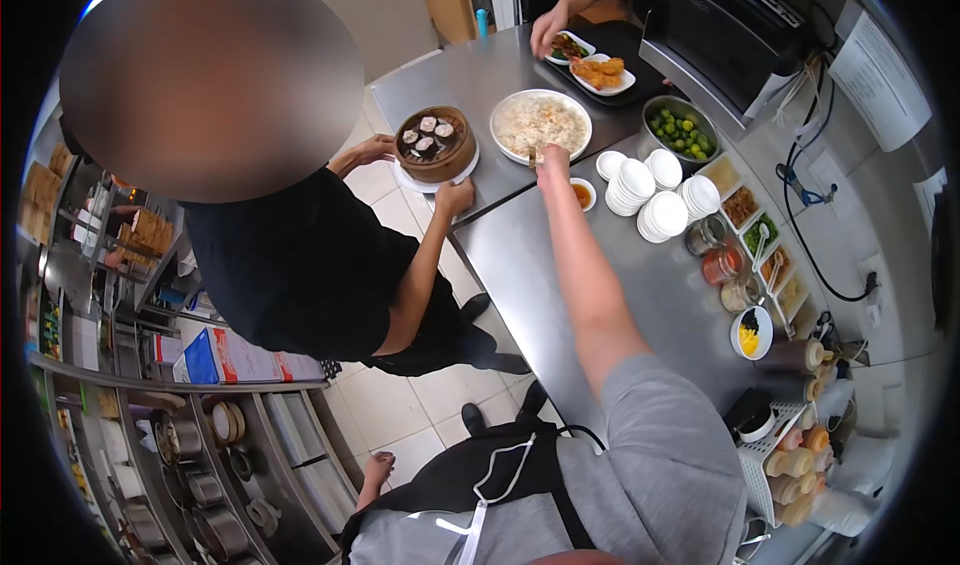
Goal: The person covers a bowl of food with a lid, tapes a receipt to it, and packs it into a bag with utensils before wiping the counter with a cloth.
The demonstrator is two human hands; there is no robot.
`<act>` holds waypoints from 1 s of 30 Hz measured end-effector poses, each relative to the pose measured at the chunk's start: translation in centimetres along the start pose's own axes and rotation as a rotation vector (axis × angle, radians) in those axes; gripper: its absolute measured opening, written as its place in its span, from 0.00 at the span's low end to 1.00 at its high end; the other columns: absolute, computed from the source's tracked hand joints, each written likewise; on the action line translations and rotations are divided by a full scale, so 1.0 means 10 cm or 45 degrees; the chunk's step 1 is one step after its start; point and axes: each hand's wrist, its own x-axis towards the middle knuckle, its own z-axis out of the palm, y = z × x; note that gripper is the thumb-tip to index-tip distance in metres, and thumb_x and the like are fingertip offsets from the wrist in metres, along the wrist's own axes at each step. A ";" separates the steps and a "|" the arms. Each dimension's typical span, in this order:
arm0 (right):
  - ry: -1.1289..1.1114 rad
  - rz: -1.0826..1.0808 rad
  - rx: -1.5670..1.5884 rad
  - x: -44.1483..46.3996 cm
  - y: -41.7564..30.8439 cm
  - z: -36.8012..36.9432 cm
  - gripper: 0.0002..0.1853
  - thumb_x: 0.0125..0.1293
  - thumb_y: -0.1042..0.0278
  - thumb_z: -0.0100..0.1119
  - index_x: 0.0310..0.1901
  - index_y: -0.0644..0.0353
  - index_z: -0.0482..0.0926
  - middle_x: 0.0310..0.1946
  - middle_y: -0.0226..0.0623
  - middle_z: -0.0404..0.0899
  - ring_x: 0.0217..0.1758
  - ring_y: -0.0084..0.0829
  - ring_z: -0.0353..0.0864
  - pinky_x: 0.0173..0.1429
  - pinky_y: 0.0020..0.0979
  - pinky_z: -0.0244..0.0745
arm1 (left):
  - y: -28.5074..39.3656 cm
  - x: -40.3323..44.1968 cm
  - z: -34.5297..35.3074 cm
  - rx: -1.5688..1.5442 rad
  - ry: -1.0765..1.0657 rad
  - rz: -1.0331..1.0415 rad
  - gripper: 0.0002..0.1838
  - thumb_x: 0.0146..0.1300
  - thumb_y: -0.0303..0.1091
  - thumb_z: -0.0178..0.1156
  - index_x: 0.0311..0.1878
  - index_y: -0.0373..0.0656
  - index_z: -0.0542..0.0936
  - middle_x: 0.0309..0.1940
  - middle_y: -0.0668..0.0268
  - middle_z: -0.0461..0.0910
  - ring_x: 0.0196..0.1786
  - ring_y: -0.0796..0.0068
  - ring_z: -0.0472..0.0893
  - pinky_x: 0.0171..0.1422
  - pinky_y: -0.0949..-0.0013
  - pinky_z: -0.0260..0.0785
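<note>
My right hand (552,168) is stretched far forward over the steel counter (510,255), its fingers closed at the near rim of a white plate of rice (541,127). A small brownish thing shows between the fingers, too small to name. Just right of the hand sits a small bowl of orange sauce (582,195). My left hand (378,468) hangs low at my side above the tiled floor, fingers curled; what it holds, if anything, is hidden.
A co-worker in black at the left holds a plate with a bamboo steamer (435,145). Another person's hand (548,33) reaches over a black tray (640,40). Stacked white dishes (662,215), limes (680,133) and jars (722,265) stand at the right.
</note>
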 end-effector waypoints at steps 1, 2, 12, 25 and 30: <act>0.024 -0.018 0.018 0.02 0.00 0.03 0.07 0.50 0.74 0.41 0.28 0.64 0.70 0.23 0.30 0.68 0.23 0.25 0.64 0.26 0.29 0.62 | -0.03 0.02 -0.01 0.024 0.015 0.027 0.12 0.49 0.34 0.57 0.35 0.38 0.77 0.24 0.64 0.77 0.22 0.77 0.76 0.23 0.75 0.67; 0.021 -0.016 0.018 0.10 0.02 0.03 0.07 0.50 0.74 0.41 0.28 0.64 0.70 0.23 0.30 0.68 0.23 0.25 0.64 0.26 0.29 0.62 | -0.03 0.01 -0.01 0.021 0.018 0.024 0.12 0.49 0.34 0.57 0.35 0.38 0.77 0.24 0.64 0.77 0.22 0.77 0.76 0.23 0.75 0.67; -0.333 0.157 0.195 0.61 -0.01 0.24 0.13 0.47 0.81 0.41 0.37 0.58 0.66 0.29 0.34 0.64 0.24 0.28 0.62 0.24 0.31 0.60 | -0.27 -0.25 0.14 0.103 -0.048 -0.044 0.13 0.49 0.36 0.57 0.36 0.38 0.77 0.25 0.63 0.78 0.23 0.76 0.77 0.27 0.73 0.68; -0.493 -0.282 -0.316 -1.90 -0.41 -1.36 0.14 0.57 0.68 0.51 0.45 0.59 0.65 0.38 0.33 0.73 0.37 0.24 0.74 0.42 0.23 0.67 | -0.15 0.82 0.10 0.297 -0.350 0.351 0.11 0.48 0.35 0.57 0.33 0.38 0.78 0.20 0.63 0.77 0.21 0.76 0.77 0.25 0.74 0.68; -0.228 -0.282 -0.431 -3.08 -0.40 -2.62 0.13 0.55 0.74 0.51 0.44 0.59 0.66 0.37 0.34 0.74 0.37 0.22 0.74 0.42 0.23 0.68 | 0.13 1.20 -0.07 0.278 -0.493 0.352 0.07 0.48 0.30 0.54 0.32 0.41 0.77 0.21 0.64 0.76 0.19 0.76 0.75 0.20 0.73 0.66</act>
